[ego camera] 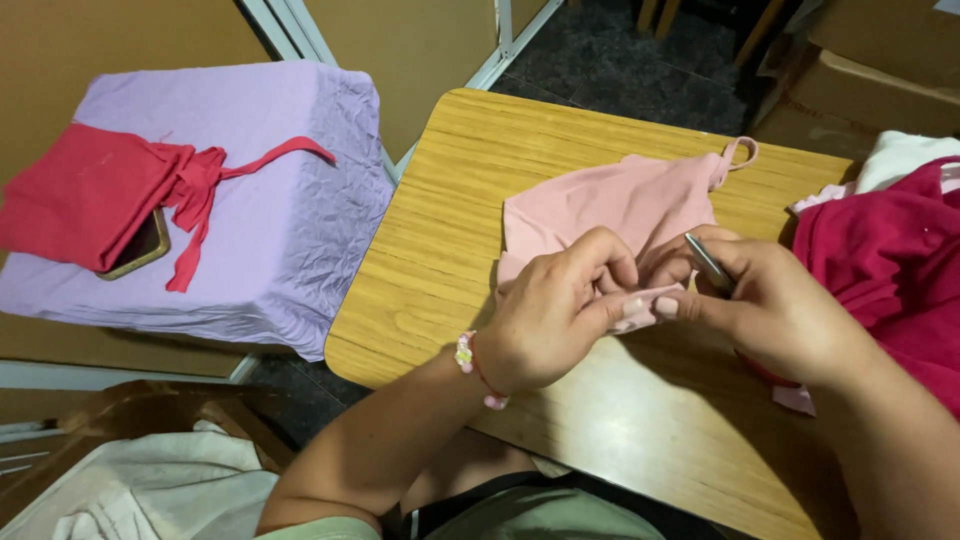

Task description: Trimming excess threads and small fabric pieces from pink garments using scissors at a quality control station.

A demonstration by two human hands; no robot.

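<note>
Pink cloth [610, 205] pinched in left hand [555, 315] near table [450, 200] front edge; thin metal tool [708, 263] gripped by right hand [775, 310]; cloth best kept tight, tool moved slowly

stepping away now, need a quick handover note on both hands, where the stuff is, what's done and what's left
Left hand: fingers pinch the near edge of the pink top.
Right hand: holds a thin metal tool, tip at the same edge.
The top lies flat on the wooden table, a red garment beside it on the right.
Done: nothing that shows on the edge.
Left: work at the pinched edge looks under way; its extent is hidden by the hands.
</note>
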